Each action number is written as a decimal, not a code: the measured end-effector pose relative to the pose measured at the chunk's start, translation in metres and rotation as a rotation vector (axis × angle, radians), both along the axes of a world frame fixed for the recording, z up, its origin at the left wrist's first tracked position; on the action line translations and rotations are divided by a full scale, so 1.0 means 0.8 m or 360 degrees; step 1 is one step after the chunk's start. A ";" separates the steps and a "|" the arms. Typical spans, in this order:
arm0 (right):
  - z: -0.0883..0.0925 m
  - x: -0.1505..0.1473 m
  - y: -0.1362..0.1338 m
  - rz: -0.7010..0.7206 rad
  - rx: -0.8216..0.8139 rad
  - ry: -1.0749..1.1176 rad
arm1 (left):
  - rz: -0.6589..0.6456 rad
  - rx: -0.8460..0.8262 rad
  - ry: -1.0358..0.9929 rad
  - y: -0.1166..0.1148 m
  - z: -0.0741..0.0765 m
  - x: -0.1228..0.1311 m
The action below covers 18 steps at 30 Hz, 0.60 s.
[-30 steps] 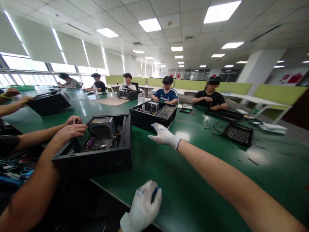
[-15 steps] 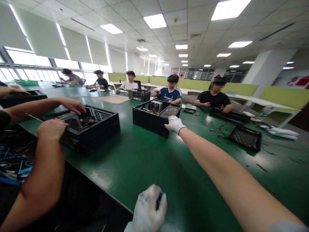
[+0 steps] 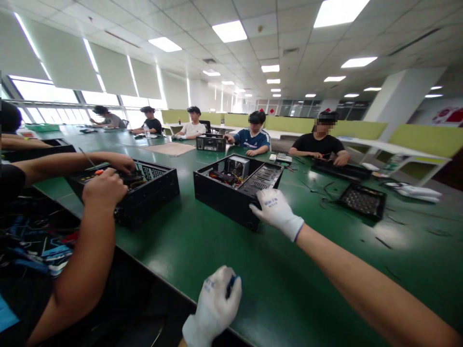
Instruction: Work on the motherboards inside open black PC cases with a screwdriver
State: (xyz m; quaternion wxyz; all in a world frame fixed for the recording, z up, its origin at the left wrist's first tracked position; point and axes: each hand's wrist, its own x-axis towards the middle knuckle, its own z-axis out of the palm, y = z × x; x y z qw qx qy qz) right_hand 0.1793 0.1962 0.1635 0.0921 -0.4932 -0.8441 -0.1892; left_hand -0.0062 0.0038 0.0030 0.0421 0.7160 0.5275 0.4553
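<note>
My right hand (image 3: 277, 211), in a white glove, grips the near right corner of an open black computer case (image 3: 237, 189) on the green table (image 3: 224, 241). Inside the case I see a fan, red cables and a metal drive cage. My left hand (image 3: 216, 303), also gloved, rests at the table's near edge, its fingers curled round a small dark blue object that I cannot name.
A person on my left works with both hands in a second black case (image 3: 144, 190). Several people sit along the far side. A black perforated panel (image 3: 360, 200) and loose cable scraps lie to the right. Another small case (image 3: 211, 142) stands far back.
My right hand took hold of the open case and drew it nearer to me. The neighbour's hands shifted on the other case. My left hand stayed at the table edge.
</note>
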 end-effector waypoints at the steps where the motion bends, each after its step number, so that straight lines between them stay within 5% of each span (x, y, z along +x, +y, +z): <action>1: -0.001 0.013 -0.020 0.0026 0.0003 -0.0005 | 0.0005 -0.0020 -0.0008 -0.001 0.002 0.000; 5: -0.006 0.073 -0.099 0.0140 0.0092 0.0016 | -0.0039 -0.0096 0.0007 -0.008 0.040 -0.006; 12: -0.006 0.169 -0.219 0.0427 0.0403 0.0120 | -0.0116 0.0049 0.0252 -0.007 0.160 -0.022; 18: -0.025 0.238 -0.298 0.0463 0.0436 0.0199 | 0.0020 0.0069 0.0768 0.003 0.201 -0.005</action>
